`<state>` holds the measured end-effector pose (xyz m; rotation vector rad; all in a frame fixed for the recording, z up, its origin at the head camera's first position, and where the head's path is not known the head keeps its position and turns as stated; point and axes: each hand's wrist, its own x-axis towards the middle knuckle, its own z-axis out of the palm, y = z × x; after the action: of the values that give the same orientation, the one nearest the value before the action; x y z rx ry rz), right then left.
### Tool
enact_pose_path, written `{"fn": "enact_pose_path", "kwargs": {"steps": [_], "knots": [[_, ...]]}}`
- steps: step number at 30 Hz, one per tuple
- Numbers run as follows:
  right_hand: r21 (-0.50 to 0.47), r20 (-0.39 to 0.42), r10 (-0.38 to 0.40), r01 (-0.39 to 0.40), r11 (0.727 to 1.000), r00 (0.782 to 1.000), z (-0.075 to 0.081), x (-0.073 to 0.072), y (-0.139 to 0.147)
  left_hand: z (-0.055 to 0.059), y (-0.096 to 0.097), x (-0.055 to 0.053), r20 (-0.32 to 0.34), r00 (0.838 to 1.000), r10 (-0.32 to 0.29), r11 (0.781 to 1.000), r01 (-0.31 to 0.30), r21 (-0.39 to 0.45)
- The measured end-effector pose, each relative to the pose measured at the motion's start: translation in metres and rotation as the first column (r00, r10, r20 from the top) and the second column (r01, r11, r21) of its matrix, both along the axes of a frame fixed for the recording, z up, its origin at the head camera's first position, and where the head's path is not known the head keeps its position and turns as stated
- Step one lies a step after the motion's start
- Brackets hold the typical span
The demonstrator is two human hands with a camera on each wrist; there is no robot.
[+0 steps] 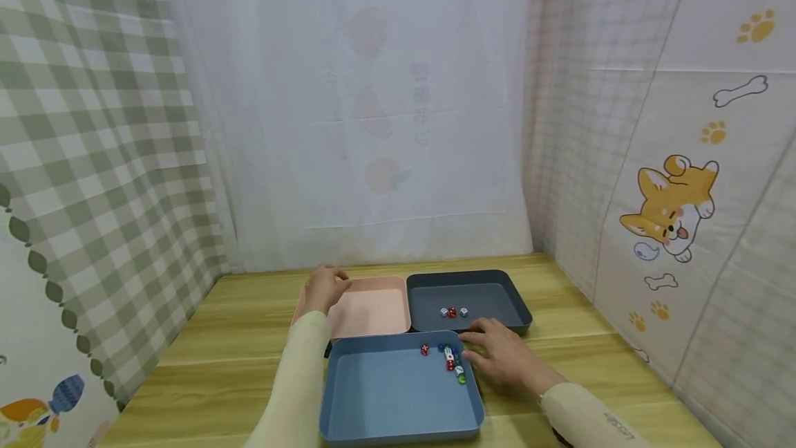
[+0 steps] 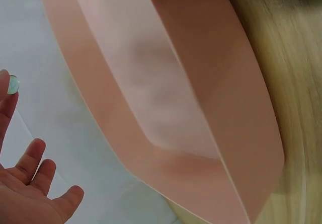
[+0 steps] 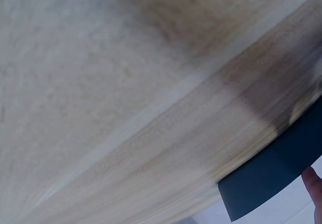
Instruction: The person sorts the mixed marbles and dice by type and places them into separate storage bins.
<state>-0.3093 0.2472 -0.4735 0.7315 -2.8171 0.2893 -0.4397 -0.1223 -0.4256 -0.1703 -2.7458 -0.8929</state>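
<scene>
Above the far left part of the pink tray, my left hand pinches a clear, pale green marble between thumb and finger; its other fingers are spread. My right hand is at the right rim of the blue tray, fingers relaxed, beside a cluster of small pieces. That cluster has white and red dice, dark blue marbles and a green piece. A separate red die lies to their left. One right fingertip appears at the dark tray's edge.
The dark grey tray stands behind the blue one, right of the pink tray, with a red die between two white dice inside. All three trays sit close together on a wooden table. Hanging cloths border the table at the back and sides.
</scene>
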Motion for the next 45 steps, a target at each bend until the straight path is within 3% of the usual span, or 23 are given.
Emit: {"fn": "enact_pose_path", "kwargs": {"steps": [5, 11, 16, 28, 33, 39, 45], "knots": [[0.008, 0.004, -0.001, 0.001, 1.000, 1.000, -0.001, -0.001, 0.000, -0.003, -0.007, 0.000, 0.022, 0.999, 0.025, 0.999, -0.025, -0.020], [0.012, 0.002, -0.004, 0.004, 1.000, 1.000, -0.001, -0.001, 0.001, -0.006, -0.007, 0.002, 0.067, 0.998, 0.017, 0.999, -0.014, -0.044], [0.010, 0.012, -0.006, 0.006, 1.000, 1.000, -0.001, -0.002, 0.001, -0.011, -0.004, 0.002, 0.058, 0.998, 0.014, 0.997, -0.009, -0.080], [0.005, 0.035, -0.014, 0.013, 1.000, 0.999, 0.001, -0.001, 0.000, -0.008, 0.004, 0.003, 0.076, 0.997, 0.025, 0.999, -0.022, -0.037], [0.000, 0.028, -0.004, 0.004, 1.000, 1.000, 0.001, -0.001, 0.001, -0.003, 0.011, 0.005, 0.078, 0.997, -0.007, 1.000, 0.009, -0.015], [0.009, 0.014, 0.002, -0.002, 1.000, 1.000, 0.001, -0.001, 0.002, 0.001, 0.026, 0.008, 0.023, 0.997, -0.070, 0.997, 0.070, -0.011], [0.006, -0.003, 0.012, -0.012, 1.000, 1.000, 0.001, 0.001, 0.002, 0.001, 0.046, 0.013, 0.014, 0.993, -0.119, 0.991, 0.118, 0.070]]}}
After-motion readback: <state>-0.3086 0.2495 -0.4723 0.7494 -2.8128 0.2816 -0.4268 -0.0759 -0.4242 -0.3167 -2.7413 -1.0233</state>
